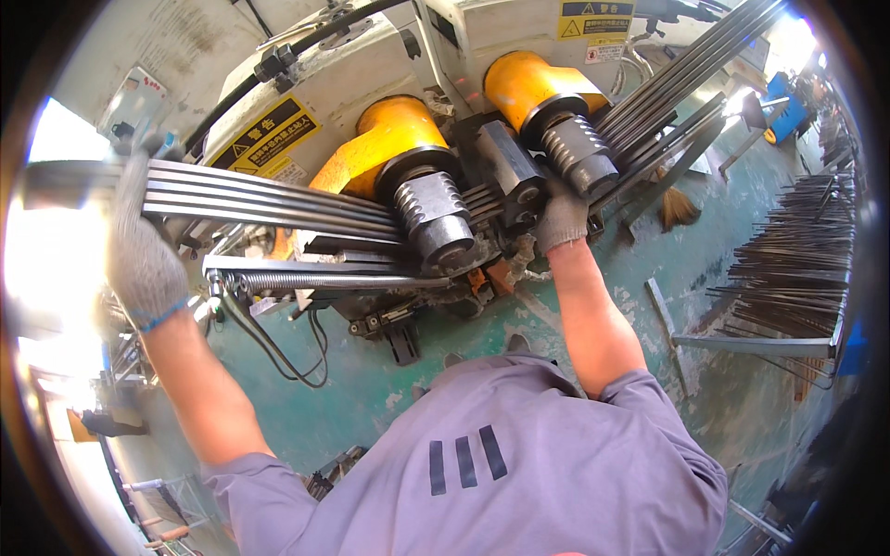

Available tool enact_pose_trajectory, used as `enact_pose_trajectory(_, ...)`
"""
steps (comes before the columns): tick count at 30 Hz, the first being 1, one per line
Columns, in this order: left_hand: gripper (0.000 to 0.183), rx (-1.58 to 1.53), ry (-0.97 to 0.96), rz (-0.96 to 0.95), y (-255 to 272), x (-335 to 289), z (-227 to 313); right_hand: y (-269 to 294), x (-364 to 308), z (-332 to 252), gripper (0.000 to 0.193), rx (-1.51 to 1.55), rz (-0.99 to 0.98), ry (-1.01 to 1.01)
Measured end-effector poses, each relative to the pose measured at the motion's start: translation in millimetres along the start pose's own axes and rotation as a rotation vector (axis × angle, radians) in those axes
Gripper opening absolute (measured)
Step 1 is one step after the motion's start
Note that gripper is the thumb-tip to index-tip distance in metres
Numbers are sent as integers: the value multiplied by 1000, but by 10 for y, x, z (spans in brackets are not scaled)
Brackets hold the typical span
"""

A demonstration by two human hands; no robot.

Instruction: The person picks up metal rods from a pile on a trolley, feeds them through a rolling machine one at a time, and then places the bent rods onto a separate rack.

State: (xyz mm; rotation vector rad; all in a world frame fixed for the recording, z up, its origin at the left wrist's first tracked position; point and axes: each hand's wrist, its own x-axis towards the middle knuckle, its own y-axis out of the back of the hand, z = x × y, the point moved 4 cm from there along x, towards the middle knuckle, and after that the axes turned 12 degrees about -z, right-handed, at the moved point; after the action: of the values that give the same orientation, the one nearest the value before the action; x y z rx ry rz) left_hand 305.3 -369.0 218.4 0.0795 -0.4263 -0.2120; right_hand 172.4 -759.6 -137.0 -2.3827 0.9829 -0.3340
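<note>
Head view: bundle of long steel rods (269, 206) runs through a bending machine (371, 83) w/ two grooved rollers (431, 208) under yellow guards. Rod ends left of the rollers wash out in glare. Left hand (139, 250), gloved, arm stretched out, fingers wrapped round the bundle well left of the rollers. Right hand (561, 218), gloved, presses beside the right roller; its grip can't be made out. Rod pile (797, 259) lies far right of the machine.

Rods (269, 199) run left-right through two rollers (436, 208); rod rack (797, 259) far right
</note>
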Motion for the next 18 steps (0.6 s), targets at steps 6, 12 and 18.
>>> enact_pose_trajectory(6,37,685,-530,-291,-593,327,303,-51,78,-109,42,-16,27,32)
enact_pose_trajectory(12,21,426,-174,-404,-1594,-142,876,-75,76,-130,44,-35,12,74)
enact_pose_trajectory(18,11,434,-283,-382,-1673,-197,885,-185,7,-212,43,24,12,3)
